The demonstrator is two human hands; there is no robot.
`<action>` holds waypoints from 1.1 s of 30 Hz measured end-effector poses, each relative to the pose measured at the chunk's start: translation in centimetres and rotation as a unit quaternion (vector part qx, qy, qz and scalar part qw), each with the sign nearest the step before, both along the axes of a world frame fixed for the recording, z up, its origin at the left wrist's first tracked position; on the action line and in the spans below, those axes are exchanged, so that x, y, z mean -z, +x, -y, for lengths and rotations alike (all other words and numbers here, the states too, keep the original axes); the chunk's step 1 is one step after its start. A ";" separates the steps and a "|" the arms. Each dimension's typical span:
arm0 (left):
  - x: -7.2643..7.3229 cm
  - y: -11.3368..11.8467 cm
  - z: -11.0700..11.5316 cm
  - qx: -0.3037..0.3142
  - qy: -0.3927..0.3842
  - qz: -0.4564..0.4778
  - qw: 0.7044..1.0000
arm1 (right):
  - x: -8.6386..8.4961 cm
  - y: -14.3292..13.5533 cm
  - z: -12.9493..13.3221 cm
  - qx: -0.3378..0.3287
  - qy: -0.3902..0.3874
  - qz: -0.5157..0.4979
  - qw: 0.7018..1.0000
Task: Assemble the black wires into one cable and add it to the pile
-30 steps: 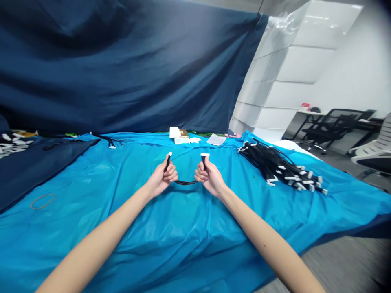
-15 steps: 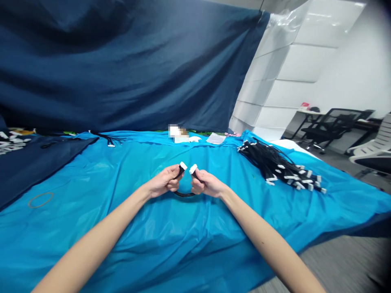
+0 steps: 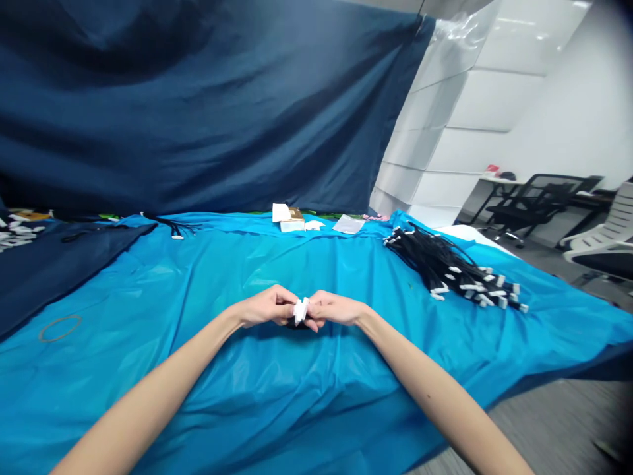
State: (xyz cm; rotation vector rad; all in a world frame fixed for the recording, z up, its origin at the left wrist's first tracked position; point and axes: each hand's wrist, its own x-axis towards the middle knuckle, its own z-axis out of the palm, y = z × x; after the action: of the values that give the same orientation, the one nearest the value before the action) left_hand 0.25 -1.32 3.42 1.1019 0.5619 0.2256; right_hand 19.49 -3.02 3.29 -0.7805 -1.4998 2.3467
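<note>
A black cable with white connectors (image 3: 301,310) on its ends is held between my two hands, above the blue sheet (image 3: 277,396). My left hand (image 3: 267,307) is closed on one end, thumb and fingers pinching just by the connector. From the other side my right hand (image 3: 333,309) grips the other end. The two white connectors sit side by side and appear to touch. Most of the black cable is hidden under my fingers.
A heap of black cables (image 3: 435,264) with white connectors lies at the right. At the back are a small box (image 3: 293,224), a white paper (image 3: 349,224) and a few cables (image 3: 175,227). A thin brown ring (image 3: 60,328) lies at left, near more white connectors (image 3: 20,232).
My hands have come together and dropped slightly. The two connectors, apart before, are now side by side, and the cable loop beneath has gone from sight.
</note>
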 end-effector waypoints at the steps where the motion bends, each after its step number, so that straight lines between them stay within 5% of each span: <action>1: 0.0 0.0 0.0 0.002 0.011 -0.010 1.000 | 0.1 0.0 0.0 -0.008 0.010 0.004 1.000; 16: 0.8 -0.1 -0.5 0.013 0.100 -0.043 0.994 | 0.1 -0.1 0.0 -0.032 0.128 0.075 0.988; 22: 1.5 0.6 -0.5 -0.107 -0.029 0.029 0.993 | -0.1 -0.5 -0.3 0.110 0.064 0.042 0.991; 28: 2.2 1.0 -0.9 -0.274 -0.153 0.101 0.944 | 0.4 -0.6 -0.6 0.295 -0.048 -0.043 0.953; 33: 2.5 0.8 -1.5 -0.375 -0.161 0.135 0.903 | 0.8 -0.9 -1.0 0.388 -0.034 -0.062 0.919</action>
State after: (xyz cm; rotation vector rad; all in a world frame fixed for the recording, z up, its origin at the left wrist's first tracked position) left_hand 1.04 0.17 0.94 0.4744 0.7237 0.9106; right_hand 18.58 -2.05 2.47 -0.9890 -0.8259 1.7949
